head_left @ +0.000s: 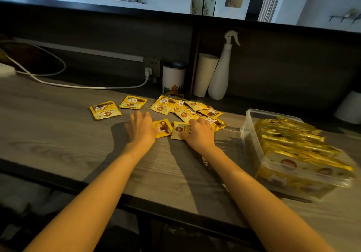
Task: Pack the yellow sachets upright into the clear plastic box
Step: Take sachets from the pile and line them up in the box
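Reaching across the worktop, I had my left hand spread flat, just beside the near sachet. My right hand lay over a second sachet, the palm hiding whether it pinched it. The clear plastic box to the right looked nearly full of upright sachets; wedging more in might topple that row. Beyond, the loose pile overlapped, its count unclear.

Sachets: glossy yellow film, slightly crinkled, edges catching the light. Box: clear plastic, smooth, shiny walls. Table: grey wood-grain top, matt, faint texture. Spray bottle: white plastic, smooth, matt. Cup beside it: looks like plain paper, matt.
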Available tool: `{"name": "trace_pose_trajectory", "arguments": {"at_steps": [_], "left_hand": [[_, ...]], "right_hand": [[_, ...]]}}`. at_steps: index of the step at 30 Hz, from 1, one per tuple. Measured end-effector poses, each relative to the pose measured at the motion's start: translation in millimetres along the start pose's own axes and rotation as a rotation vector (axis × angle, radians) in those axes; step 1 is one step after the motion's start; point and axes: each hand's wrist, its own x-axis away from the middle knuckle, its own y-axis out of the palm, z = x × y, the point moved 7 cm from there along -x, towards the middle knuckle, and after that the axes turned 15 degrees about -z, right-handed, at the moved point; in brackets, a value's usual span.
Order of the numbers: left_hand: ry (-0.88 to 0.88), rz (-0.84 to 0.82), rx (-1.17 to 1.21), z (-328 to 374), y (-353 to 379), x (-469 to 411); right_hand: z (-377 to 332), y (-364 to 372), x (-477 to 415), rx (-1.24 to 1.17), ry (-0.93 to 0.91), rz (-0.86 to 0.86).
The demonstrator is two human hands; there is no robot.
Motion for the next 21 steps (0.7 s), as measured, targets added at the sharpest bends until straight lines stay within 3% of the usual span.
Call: {"name": "trace_pose_trajectory", "arguments": {"at_steps": [5,14,21], "left_hand": [[-0.079,-0.143,0.078,-11.8,2.3,5.4],[0.058,-0.069,0.496,-4.5,-4.2,19.9],[0.129,0.011,0.686,-6.5,-16.6,35.4]], "right_hand": [[-2.6,5.3,3.4,-0.038,-0.02,-0.17],[-0.2,6.5,8.2,-0.003,0.043,-0.345],[-3.0,-6.8,22.9,0.025,0.024,-0.312]]}}
